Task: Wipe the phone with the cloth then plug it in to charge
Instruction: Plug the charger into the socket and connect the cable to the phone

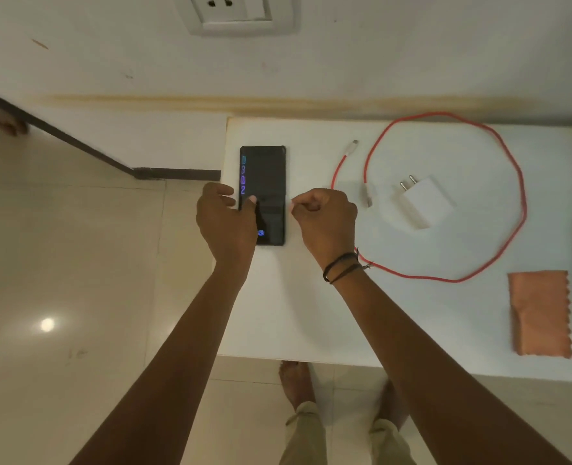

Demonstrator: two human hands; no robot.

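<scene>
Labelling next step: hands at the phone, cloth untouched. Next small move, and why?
Probably the right hand reaches over to the cloth: it lies unheld near the table's right edge, the left hand touches the phone, and wiping comes before charging.

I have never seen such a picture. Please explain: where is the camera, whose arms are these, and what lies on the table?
There is no machine here. One camera sits on a person's head and looks down, so the two arms are that person's own. On the white table lie a phone, a red cable, a white charger and, at the near right, an orange cloth. A socket is on the wall above. The left hand touches the phone, thumb on its lit screen. The right hand is curled beside the phone and holds nothing.
</scene>
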